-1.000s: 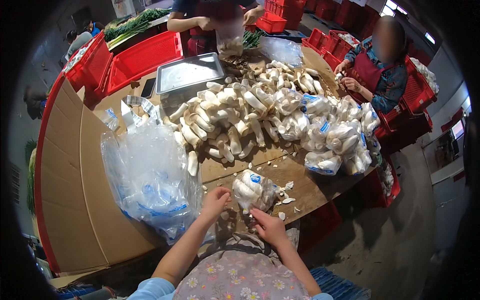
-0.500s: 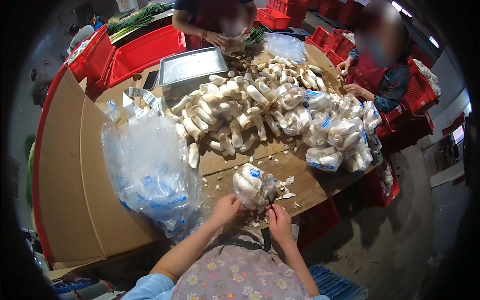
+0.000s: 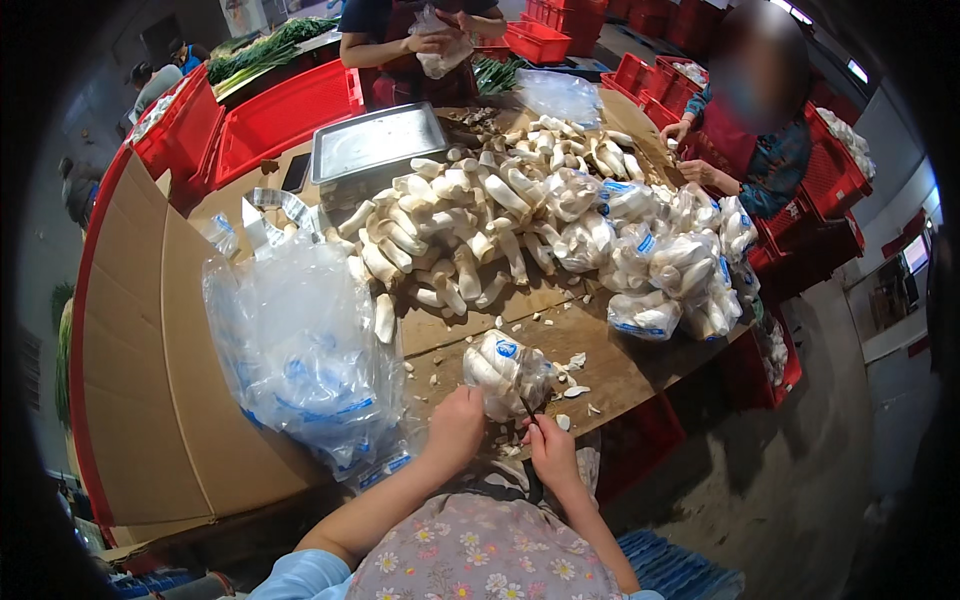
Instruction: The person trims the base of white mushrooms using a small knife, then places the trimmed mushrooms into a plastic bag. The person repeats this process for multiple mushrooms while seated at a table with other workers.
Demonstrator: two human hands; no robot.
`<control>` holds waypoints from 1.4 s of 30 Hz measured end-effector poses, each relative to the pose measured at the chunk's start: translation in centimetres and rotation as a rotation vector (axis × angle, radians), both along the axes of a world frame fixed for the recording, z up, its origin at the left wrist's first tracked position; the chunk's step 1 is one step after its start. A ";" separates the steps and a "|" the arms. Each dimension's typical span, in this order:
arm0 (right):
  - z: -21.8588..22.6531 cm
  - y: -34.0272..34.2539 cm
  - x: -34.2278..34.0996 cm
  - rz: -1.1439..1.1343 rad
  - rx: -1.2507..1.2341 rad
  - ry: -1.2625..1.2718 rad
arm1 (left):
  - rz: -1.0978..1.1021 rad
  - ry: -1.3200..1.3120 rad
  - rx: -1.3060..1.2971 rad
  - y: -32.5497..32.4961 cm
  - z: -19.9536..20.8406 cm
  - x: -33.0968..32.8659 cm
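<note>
My left hand (image 3: 456, 428) grips the near end of a clear plastic bag of white mushrooms (image 3: 503, 372) lying on the wooden table (image 3: 620, 372). My right hand (image 3: 550, 450) is closed at the bag's open end, next to a thin dark strip that I cannot identify. Beyond the bag lies a big heap of loose white mushrooms (image 3: 470, 220), with several filled bags (image 3: 660, 270) stacked to its right.
A pile of empty clear bags (image 3: 300, 340) sits left of my hands on cardboard (image 3: 140, 380). A metal tray (image 3: 378, 142) and red crates (image 3: 285, 110) stand at the back. One person works across the table, another at the right.
Both hands have closed in on the bag's near end. The bag has shifted slightly toward me and sits more upright.
</note>
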State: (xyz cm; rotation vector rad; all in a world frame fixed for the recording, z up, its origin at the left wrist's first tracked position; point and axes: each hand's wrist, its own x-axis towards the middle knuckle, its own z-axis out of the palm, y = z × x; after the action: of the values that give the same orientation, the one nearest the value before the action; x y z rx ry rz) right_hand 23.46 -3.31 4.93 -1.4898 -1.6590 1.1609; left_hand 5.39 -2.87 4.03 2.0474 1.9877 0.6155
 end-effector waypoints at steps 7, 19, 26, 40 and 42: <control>0.8 -0.5 0.1 -0.004 -0.026 -0.009 | -0.105 -0.368 -0.056 0.1 0.8 -2.7; -0.9 0.8 0.0 0.057 -0.567 0.658 | -0.051 -1.188 -0.431 0.8 2.1 -1.5; -6.0 2.1 1.2 0.185 -0.476 0.455 | -0.133 -0.520 -0.349 1.9 3.5 -2.3; -6.1 -1.4 4.9 -0.101 -0.467 0.301 | -0.260 -0.020 -0.289 -1.0 2.9 -5.2; -5.7 -1.4 3.9 -0.085 -0.464 0.292 | -0.255 0.018 -0.364 -1.0 3.7 -4.4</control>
State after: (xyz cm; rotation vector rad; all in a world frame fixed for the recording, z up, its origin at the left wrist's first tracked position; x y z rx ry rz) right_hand 27.40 -4.70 -0.78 -1.5469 -1.1683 1.7040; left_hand 1.04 -3.85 7.75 2.0297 1.6594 0.1677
